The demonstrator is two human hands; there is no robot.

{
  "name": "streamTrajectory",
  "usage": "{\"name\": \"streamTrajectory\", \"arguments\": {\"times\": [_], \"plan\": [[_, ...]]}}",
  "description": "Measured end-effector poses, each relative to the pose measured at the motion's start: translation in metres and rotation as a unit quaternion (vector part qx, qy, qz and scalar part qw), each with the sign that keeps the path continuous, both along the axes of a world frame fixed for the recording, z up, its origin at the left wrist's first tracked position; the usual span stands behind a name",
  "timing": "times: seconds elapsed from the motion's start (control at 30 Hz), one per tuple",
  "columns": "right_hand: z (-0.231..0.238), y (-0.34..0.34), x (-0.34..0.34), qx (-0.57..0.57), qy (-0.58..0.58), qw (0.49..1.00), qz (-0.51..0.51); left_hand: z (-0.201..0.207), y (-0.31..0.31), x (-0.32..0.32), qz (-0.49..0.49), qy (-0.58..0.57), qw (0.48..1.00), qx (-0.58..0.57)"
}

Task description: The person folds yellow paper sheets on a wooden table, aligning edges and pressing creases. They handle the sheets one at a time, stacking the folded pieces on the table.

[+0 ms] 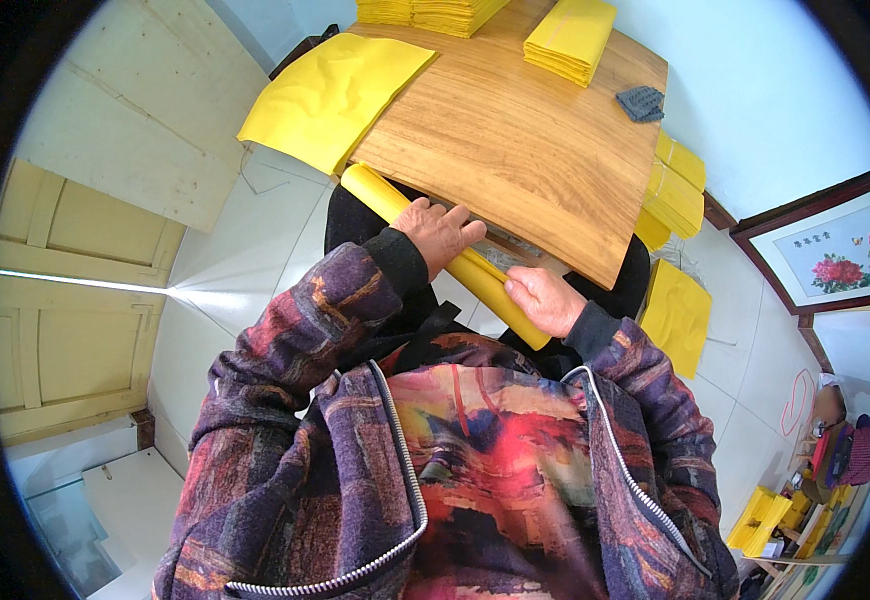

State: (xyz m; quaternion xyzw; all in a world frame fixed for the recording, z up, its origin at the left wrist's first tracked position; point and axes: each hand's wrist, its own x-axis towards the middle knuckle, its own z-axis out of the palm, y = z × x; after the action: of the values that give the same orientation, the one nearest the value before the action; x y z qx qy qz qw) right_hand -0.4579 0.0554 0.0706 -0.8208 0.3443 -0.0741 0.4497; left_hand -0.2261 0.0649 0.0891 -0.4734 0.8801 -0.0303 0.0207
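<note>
A yellow roll of paper-like sheet [482, 283] slants across my lap, just off the near edge of the wooden table [515, 130]. My left hand [435, 234] lies over its middle with the fingers curled round it. Closer to the lower right end, my right hand [547, 302] grips the same roll, thumb on top. The roll's upper left end sticks out past my left hand, near the table corner. On the table's left side, flat yellow sheets [340, 92] lie slightly wrinkled and overhang the edge.
Folded yellow stacks [572, 38] and a further pile [433, 14] sit at the table's far side. A grey knitted item [642, 103] lies at the right edge. Yellow bundles [675, 190] and a yellow sheet [677, 318] are right of the table, near a framed flower picture [840, 250].
</note>
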Motion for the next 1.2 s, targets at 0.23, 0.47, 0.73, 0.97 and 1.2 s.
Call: {"name": "streamTrajectory", "arguments": {"times": [0.23,0.47,0.73,0.97,1.2], "plan": [[0.003,0.000,-0.001,-0.016,-0.002,1.000,0.011,0.001,-0.001,-0.002,-0.016,0.009,1.000,0.001],[0.003,0.001,0.000,0.023,0.044,0.999,-0.016,0.002,0.002,-0.008,-0.010,-0.018,1.000,0.022],[0.002,-0.004,0.002,-0.051,0.014,0.997,-0.057,0.004,-0.004,-0.008,0.001,0.008,1.000,0.000],[0.029,-0.068,-0.017,-0.190,0.073,0.974,-0.103,0.006,-0.058,-0.028,0.008,0.047,0.992,-0.121],[0.026,-0.139,-0.034,-0.217,0.138,0.958,-0.125,-0.020,-0.111,-0.050,0.041,0.070,0.993,-0.085]]}}
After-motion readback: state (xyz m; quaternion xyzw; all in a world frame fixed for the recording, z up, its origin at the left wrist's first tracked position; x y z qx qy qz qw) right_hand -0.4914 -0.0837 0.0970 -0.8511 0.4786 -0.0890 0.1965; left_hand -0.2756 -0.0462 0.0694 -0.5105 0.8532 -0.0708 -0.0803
